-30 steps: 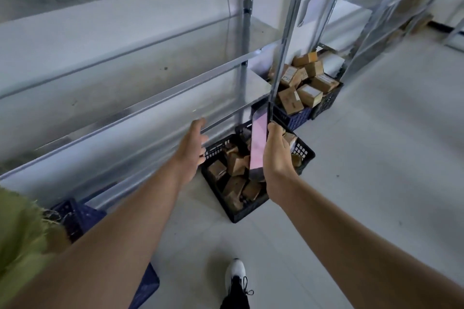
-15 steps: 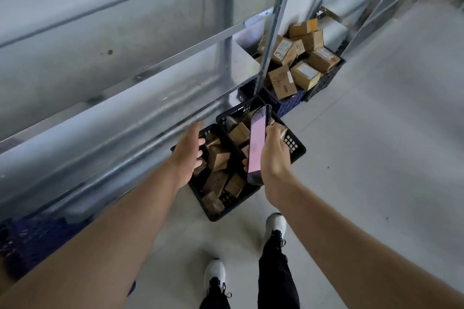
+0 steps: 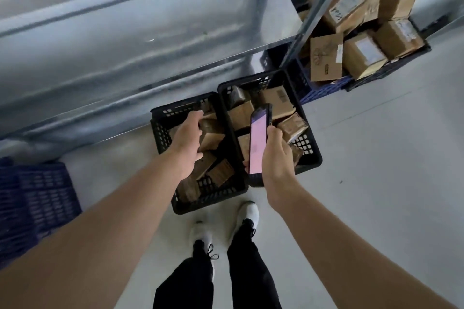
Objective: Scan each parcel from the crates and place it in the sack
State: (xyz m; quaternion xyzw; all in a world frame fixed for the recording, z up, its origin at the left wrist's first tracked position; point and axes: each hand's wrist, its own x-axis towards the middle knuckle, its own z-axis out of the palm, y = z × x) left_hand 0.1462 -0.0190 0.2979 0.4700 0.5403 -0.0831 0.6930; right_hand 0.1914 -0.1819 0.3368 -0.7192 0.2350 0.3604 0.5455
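**Crates open above, shelf close behind**

We find the left crate (image 3: 160,130) and the right crate (image 3: 312,155) open at the top, with room to reach down among the parcels (image 3: 212,133). The scanner (image 3: 258,144) in our right hand (image 3: 278,160) covers part of the right crate. The metal shelf (image 3: 150,40) and its post (image 3: 316,10) stand just behind. Bare floor (image 3: 376,158) lies free rightward.

brown cardboard parcels (image 3: 211,134), black lattice crates (image 3: 308,144), pink screen (image 3: 258,148) on black scanner (image 3: 255,180), blue crate (image 3: 37,195), white shoes (image 3: 249,211)
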